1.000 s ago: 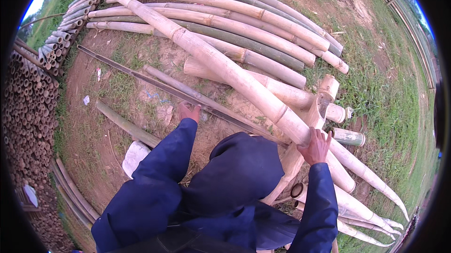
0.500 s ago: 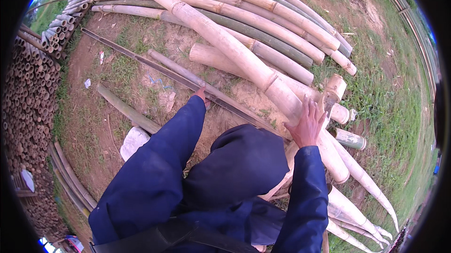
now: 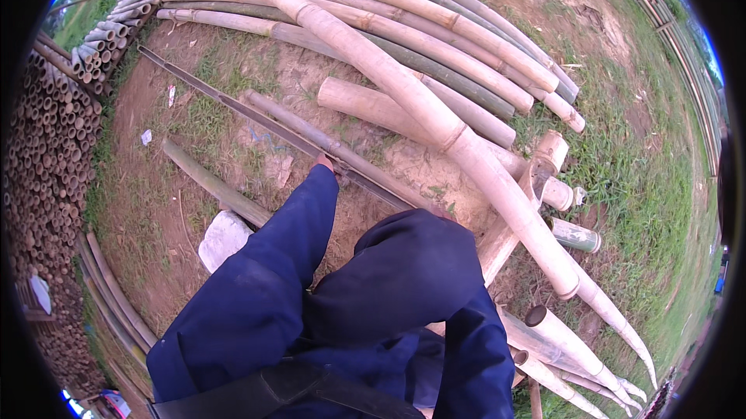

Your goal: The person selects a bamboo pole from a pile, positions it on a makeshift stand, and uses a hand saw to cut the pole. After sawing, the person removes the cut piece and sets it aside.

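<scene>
Left hand (image 3: 325, 162) placed at the dark narrow strip (image 3: 233, 104), centre of frame; right hand hidden.
The strip is laid from the upper left to the centre, where its near end is covered by the raised knee (image 3: 400, 263). Whether the left fingers are spread or pinched cannot be told (most of the hand is masked by the sleeve); the right hand's state cannot be told either. A cut or splinter is judged possible if the strip's edge is slid along the fingers. The strip could be snagged on the thin pole (image 3: 295, 123) close beside it. The large bamboo pole (image 3: 420, 104), slanted to the lower right, could be rolled by a knock near its end. Earth and grass are seen left of the strip, bounded by the greenish pole (image 3: 210, 178) and white block (image 3: 225, 240).
</scene>
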### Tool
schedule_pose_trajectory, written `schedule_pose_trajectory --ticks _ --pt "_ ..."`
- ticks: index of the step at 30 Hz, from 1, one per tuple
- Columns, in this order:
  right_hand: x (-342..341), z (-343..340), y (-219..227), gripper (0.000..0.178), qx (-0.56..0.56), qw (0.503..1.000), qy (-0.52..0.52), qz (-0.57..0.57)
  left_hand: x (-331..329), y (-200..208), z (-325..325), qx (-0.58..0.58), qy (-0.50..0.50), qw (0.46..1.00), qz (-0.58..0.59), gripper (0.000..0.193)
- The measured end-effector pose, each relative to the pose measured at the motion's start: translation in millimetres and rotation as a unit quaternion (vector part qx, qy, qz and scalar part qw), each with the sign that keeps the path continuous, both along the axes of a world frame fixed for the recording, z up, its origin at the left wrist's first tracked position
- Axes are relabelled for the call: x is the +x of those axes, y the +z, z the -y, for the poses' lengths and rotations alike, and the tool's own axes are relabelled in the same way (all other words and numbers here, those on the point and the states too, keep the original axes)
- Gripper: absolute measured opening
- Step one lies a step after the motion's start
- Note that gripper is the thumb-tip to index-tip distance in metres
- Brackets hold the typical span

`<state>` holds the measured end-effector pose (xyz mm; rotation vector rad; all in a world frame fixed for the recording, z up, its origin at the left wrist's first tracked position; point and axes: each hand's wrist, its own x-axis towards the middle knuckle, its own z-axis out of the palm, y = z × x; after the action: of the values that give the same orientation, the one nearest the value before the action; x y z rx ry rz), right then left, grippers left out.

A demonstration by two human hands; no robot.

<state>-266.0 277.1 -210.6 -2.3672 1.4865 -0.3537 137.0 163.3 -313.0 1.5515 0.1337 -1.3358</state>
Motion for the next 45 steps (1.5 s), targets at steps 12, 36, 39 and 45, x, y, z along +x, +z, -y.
schedule_pose_trajectory --ticks 12,36,39,45 --pt "-14 -1 122 0.047 0.178 0.980 -0.050 -0.074 -63 152 2 -0.095 0.225 0.967 -0.064 0.042" --pt "-11 6 171 0.063 0.010 0.992 -0.096 0.076 -77 207 155 -0.227 -0.007 0.972 0.059 0.023" --pt "-10 12 162 0.063 -0.024 0.993 -0.095 0.061 -67 202 155 -0.255 -0.014 0.966 0.025 0.023" --pt "-15 31 162 0.065 -0.197 0.977 -0.077 0.037 -71 218 168 -0.249 -0.047 0.966 0.047 0.027"
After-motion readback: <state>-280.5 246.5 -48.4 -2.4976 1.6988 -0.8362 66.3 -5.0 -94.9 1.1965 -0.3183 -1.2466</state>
